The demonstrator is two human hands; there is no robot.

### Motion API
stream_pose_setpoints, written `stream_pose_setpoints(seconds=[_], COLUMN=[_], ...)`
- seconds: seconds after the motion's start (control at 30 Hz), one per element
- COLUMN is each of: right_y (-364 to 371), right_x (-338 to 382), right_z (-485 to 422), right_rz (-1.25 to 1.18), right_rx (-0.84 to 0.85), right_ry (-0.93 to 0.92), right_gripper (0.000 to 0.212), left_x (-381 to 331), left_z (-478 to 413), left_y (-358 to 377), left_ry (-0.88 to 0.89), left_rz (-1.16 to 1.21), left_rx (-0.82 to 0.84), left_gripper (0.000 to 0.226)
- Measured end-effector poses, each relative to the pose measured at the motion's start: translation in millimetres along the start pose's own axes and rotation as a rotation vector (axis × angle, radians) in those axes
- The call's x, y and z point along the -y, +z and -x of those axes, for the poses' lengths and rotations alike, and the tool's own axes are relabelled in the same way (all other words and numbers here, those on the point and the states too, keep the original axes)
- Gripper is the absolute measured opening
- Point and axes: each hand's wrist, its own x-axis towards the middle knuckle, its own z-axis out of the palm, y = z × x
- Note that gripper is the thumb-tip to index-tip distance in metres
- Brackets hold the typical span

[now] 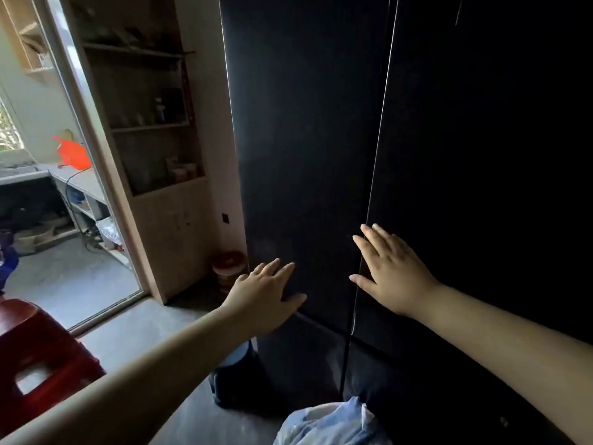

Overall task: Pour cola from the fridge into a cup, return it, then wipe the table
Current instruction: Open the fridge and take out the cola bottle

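A tall black fridge fills the middle and right of the head view, with two upper doors side by side. Both doors are closed. My left hand [266, 293] lies flat with straight fingers on the lower part of the left door [305, 155]. My right hand [390, 268] lies flat on the right door [481, 155], its fingertips at the seam between the doors. Neither hand holds anything. No cola, cup or cloth is in sight.
A wooden shelf unit [150, 130] stands left of the fridge, with a red-lidded jar [229, 268] on the floor at its foot. A red plastic stool [35, 358] is at the lower left. A white and blue bag [330, 425] lies by the fridge base. A doorway [64, 220] opens at left.
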Motion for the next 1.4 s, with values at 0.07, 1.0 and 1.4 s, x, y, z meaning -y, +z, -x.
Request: stream_pose_setpoints(seconds=[0.07,1.0,1.4], right_y=[7.5,108.8,111.6], right_x=[-8.3,-106.2,-106.2], right_z=[-8.3,-112.0,-114.2], right_rz=[0.049,0.820,0.815], right_rx=[-0.004,-0.245,-0.263], right_ry=[-0.008,-0.394,-0.417], right_gripper=[0.073,0.056,0.055], left_x=[-1.3,8.5,-7.3], left_z=[-11.4,-185.6,-202.0], left_y=[9.5,249.7,314.2], left_ry=[-0.001,-1.022,-1.349], left_rz=[0.027,1.916,2.208], left_rx=[0.031,0.686,0.460], left_gripper=[0.072,0.060,0.071])
